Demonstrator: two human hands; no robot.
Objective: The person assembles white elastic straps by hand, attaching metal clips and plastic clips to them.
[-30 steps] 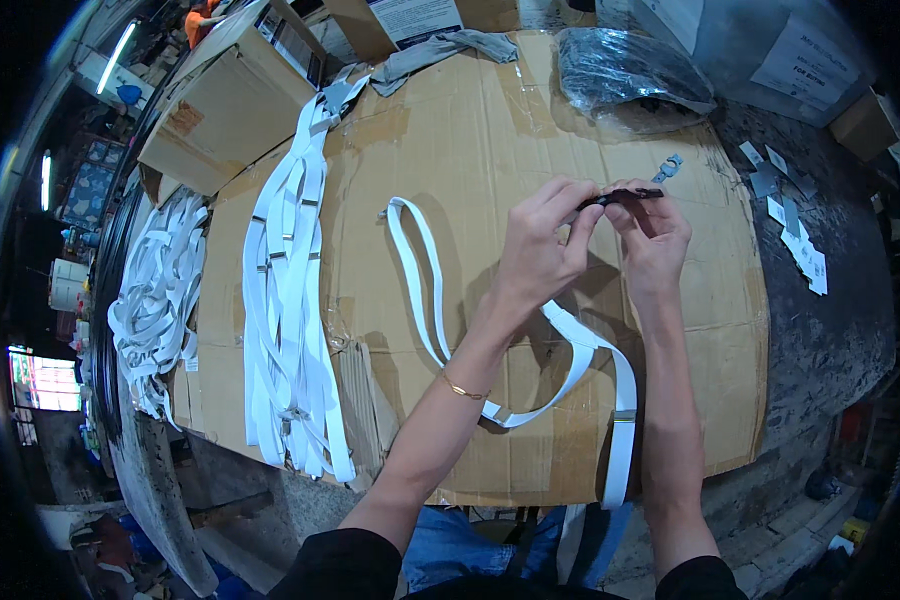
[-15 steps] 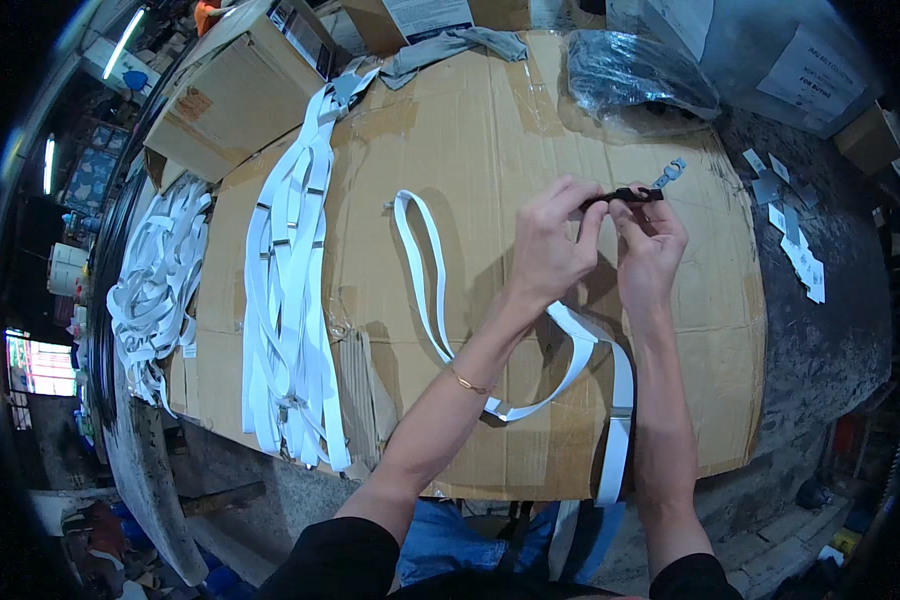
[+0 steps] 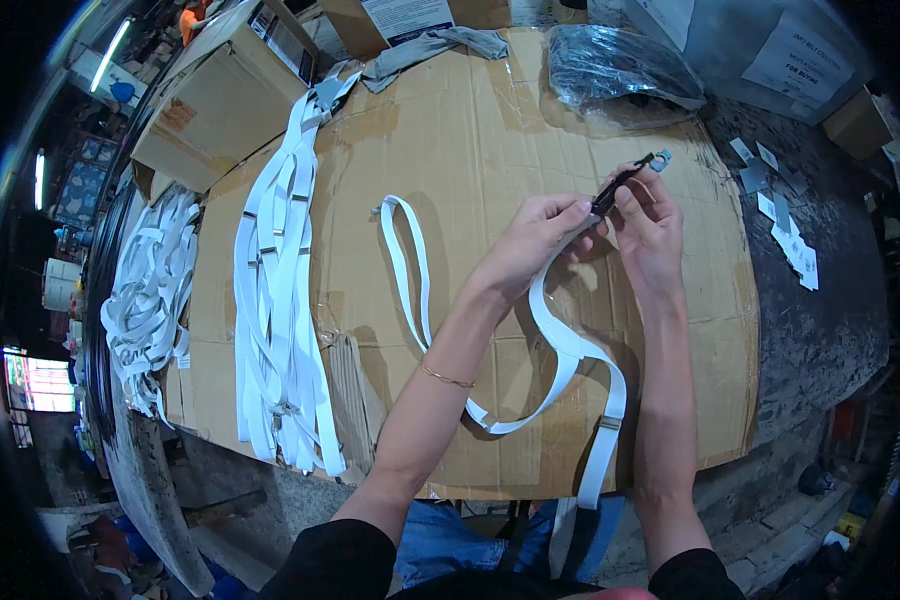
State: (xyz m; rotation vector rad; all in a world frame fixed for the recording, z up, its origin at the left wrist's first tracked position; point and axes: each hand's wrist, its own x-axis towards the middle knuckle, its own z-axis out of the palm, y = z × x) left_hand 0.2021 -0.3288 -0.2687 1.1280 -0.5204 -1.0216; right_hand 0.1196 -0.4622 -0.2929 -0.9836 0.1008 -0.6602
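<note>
Head view. Left hand (image 3: 535, 240), centre-right of frame: fingers pinched shut on a white strap (image 3: 555, 345) and the lower end of a black clip (image 3: 622, 182). Right hand (image 3: 650, 225) just beside it, fingers closed on the same clip. Strap loops down over the cardboard sheet (image 3: 470, 130) toward the lower edge. Pile of white straps (image 3: 280, 300) at left; black plastic bag (image 3: 610, 65) at upper right.

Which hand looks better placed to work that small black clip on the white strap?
Probably the right hand: its fingers pinch the small black clip, while the left hand steadies the white strap.
</note>
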